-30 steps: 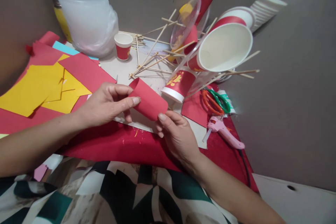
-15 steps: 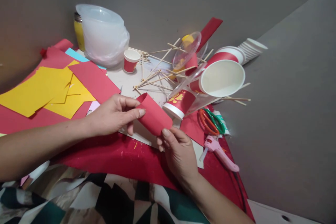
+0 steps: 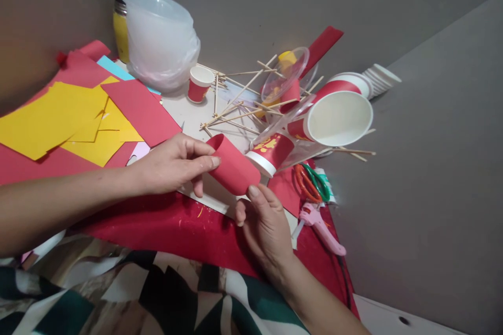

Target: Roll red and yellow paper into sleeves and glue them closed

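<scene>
A red paper tube (image 3: 234, 168), rolled from a sheet and slanting down to the right, is held in the air in front of me. My left hand (image 3: 181, 163) pinches its upper-left end, thumb on the outside near the open rim. At the lower-right end, the thumb and fingertips of my right hand (image 3: 264, 219) close on the tube's edge; part of that grip is hidden. Just behind the tube lies a red paper cup (image 3: 271, 151) with a yellow print and a white rim.
Yellow paper sheets (image 3: 51, 120) and red paper (image 3: 143, 110) cover the left side. Thin wooden sticks (image 3: 231, 115), a small cup (image 3: 199, 84), plastic bowls (image 3: 159, 42) and a large cup (image 3: 340, 118) stand behind. Scissors (image 3: 310, 183) and a pink glue gun (image 3: 323, 230) lie right.
The view has shifted slightly. Both hands still hold the red paper tube, and the right hand's lower fingers look a little more apart from it.
</scene>
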Available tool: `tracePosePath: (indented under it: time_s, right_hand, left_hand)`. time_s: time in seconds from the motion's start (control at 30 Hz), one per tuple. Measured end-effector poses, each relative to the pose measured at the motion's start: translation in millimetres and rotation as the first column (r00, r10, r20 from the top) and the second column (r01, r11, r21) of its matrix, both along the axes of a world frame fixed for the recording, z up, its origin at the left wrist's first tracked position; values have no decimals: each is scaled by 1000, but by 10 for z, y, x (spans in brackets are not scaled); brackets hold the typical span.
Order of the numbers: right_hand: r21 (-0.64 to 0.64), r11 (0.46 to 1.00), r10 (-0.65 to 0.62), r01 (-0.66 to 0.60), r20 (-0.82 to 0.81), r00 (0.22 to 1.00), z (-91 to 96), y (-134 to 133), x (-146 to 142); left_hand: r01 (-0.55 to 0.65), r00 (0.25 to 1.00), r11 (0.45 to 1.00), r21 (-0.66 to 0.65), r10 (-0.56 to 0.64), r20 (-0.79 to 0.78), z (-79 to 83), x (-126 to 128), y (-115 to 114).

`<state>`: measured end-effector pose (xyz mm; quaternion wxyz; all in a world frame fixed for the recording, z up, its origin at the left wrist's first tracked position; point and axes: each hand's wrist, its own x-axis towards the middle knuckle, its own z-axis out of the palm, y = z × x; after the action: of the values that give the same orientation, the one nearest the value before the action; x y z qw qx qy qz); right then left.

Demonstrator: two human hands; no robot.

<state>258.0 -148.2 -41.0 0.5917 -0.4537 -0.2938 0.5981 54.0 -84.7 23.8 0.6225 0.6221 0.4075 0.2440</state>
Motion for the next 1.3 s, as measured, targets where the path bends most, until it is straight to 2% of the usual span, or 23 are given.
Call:
tracePosePath:
  time_s: [0.17,0.33,0.43,0.53,0.63,0.7,0.77,0.83,0.93,1.0,1.17,1.3]
  right_hand:
    - [-48,999,7,-10,-63,998,23,15,-9]
    - [-102,992,67,-77,-96,993,31,27,3]
    - [-134,988,58,-76,-134,989,30,38,13]
    - [-161,983,62,-89,-169,984,18,54,22]
    - [-197,970,101,-141,-199,975,-4,64,37]
    - [-226,957,129,-180,-226,966,-16,63,49]
    - [-248,944,151,-216,-258,954,-18,58,60]
    - [-262,932,173,-251,-287,942,-12,55,66]
    - [-285,911,202,-299,-323,925,3,59,65]
    - [-283,901,229,-328,-333,915,11,65,59]
    - [-274,882,286,-382,-332,899,34,71,46]
    - [-278,869,305,-409,-349,886,66,70,43]
  left_hand:
    - [45,999,998,42,-45,1,-12,-10,-2]
    - [62,997,992,108,-66,33,48,-29,-8]
    - [20,998,991,134,-28,55,92,-46,-13]
    - [-81,991,982,168,61,123,126,-61,-18]
    - [-223,965,939,261,176,194,146,-81,-8]
    - [-325,941,874,361,259,218,152,-105,21]
    - [-359,932,815,454,290,217,154,-142,69]
    - [-274,961,808,522,218,168,153,-189,124]
    - [3,999,833,553,-32,41,147,-246,178]
    - [123,989,824,553,-150,2,138,-256,178]
    - [176,980,804,568,-199,-22,103,-210,124]
    - [213,972,744,634,-226,-62,72,-192,116]
